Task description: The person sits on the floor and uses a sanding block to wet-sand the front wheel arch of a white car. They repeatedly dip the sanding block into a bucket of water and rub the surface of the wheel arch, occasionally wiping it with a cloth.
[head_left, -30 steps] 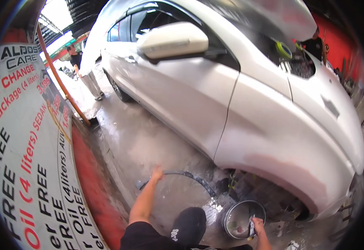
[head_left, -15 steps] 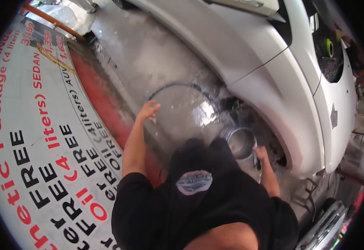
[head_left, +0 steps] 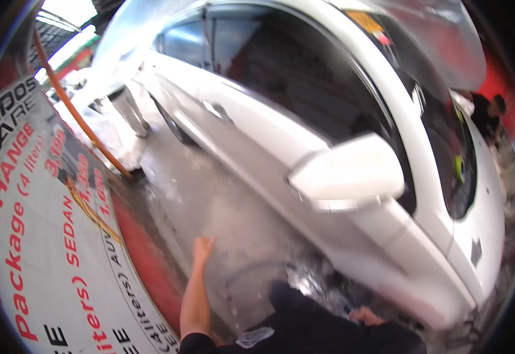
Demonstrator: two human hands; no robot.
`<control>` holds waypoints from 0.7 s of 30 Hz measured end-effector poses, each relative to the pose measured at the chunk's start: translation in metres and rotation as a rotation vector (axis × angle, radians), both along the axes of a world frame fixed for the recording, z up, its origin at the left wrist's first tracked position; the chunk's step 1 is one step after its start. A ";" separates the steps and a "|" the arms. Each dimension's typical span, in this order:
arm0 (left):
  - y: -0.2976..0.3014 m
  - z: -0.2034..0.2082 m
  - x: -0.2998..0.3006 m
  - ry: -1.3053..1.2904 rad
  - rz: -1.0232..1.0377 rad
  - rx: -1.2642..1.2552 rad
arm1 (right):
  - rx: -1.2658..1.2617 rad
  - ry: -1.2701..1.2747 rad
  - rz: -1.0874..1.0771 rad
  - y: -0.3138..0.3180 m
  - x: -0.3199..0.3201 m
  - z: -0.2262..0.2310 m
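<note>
My left hand [head_left: 204, 248] is held out over the wet grey floor [head_left: 222, 212], to the left of the white car [head_left: 269, 168]. Nothing shows in it, and a finger stands apart from the rest. Low in the view, my right hand [head_left: 365, 316] is near the car's front fender [head_left: 411, 280]. Blur and my dark shirt hide its fingers and whatever they may hold. Ahead of my hands, the white side mirror [head_left: 358, 171] juts out from the car.
A dark hose [head_left: 251, 268] curves across the floor in front of me. On the left stands a large printed banner [head_left: 39, 236] with a yellow cord [head_left: 95, 215] hanging over it and an orange pole [head_left: 71, 109] behind. Far right, another person [head_left: 486, 118] is beyond the car.
My view has tilted up along the car, bringing the mirror and windows in. The round container beside my right hand has dropped out of sight. Both hands now appear lower.
</note>
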State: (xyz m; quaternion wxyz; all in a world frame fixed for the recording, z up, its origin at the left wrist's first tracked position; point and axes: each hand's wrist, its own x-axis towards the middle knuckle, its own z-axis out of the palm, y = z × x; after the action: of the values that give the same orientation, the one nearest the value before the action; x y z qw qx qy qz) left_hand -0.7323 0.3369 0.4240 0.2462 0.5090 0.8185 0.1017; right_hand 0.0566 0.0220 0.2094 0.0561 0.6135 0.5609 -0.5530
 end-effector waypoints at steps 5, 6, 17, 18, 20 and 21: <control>0.143 0.019 -0.031 -0.553 0.016 0.449 | -0.094 -0.300 -0.078 0.094 -0.057 -0.047; 0.183 0.044 -0.023 -0.686 0.066 0.415 | -0.016 -0.297 -0.158 0.102 -0.058 -0.040; 0.538 0.325 -0.020 -1.298 -0.031 0.782 | -0.012 -0.435 -0.487 0.141 -0.141 0.057; 0.565 0.350 -0.021 -1.358 -0.040 0.810 | -0.026 -0.475 -0.552 0.135 -0.159 0.070; 0.626 0.399 -0.039 -1.469 0.005 0.910 | -0.031 -0.534 -0.684 0.143 -0.201 0.085; 0.655 0.425 -0.050 -1.582 -0.033 0.937 | -0.031 -0.564 -0.754 0.146 -0.225 0.091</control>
State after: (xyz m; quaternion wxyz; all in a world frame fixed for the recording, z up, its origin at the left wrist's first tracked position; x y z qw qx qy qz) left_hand -0.7818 0.9921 0.8487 0.5045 0.3505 0.2792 0.7380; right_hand -0.1688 0.1682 0.3003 0.0105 0.8998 0.2536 -0.3548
